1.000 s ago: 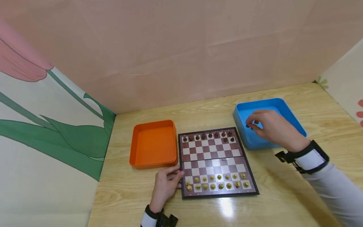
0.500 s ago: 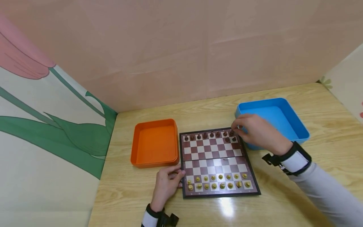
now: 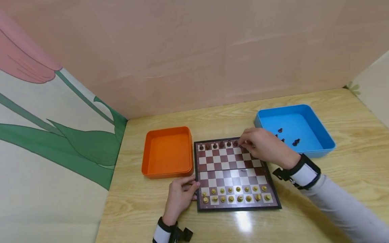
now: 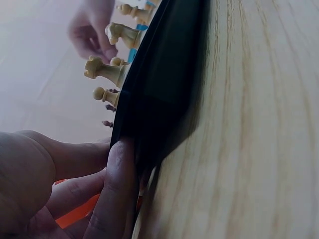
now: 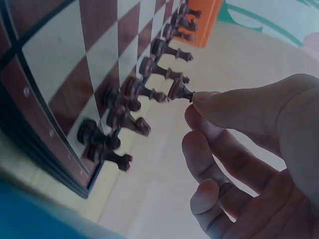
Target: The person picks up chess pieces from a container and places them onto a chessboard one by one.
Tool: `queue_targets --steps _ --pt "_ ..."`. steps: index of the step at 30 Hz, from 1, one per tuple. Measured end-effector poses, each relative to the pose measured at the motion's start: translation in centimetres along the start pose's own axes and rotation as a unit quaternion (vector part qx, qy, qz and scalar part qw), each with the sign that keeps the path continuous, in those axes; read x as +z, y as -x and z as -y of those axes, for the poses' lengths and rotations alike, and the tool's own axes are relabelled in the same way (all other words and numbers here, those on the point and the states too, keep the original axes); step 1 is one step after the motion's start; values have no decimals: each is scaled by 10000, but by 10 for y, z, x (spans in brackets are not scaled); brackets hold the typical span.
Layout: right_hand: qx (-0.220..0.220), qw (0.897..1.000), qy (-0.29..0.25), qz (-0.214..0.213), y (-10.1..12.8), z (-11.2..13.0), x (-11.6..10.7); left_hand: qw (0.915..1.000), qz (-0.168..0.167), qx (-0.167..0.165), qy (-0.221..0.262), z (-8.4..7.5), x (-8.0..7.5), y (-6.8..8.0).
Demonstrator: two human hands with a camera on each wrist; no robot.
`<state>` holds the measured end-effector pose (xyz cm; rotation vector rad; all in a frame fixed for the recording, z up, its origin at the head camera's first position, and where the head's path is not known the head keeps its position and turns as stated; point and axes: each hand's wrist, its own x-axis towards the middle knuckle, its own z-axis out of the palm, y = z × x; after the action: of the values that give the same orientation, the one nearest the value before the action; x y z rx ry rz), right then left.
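A light wooden bench [image 3: 349,175] with visible grain fills the near part of the scene, a glossy light patch on its near edge. A plain pink wall [image 3: 197,50] stands at the far side. On the left, a panel [image 3: 45,135] shows a pink flower with green leaves.

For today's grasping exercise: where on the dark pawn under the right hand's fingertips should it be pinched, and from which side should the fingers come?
Probably pinch the dark pawn at its round head, coming from straight above the chessboard. It stands upright among close neighbours, so only its top is free. The right hand already has its fingertips there.
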<state>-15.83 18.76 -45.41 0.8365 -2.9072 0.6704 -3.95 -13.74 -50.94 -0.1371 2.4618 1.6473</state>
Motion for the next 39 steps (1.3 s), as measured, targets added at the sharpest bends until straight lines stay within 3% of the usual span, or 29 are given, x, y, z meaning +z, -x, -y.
queue_targets --steps 14,39 --pt "-2 9997 -36 222 -6 1 16 9998 -47 216 26 1 1 0" --pt "155 9989 -245 372 -9 -3 23 9998 11 188 98 1 1 0"
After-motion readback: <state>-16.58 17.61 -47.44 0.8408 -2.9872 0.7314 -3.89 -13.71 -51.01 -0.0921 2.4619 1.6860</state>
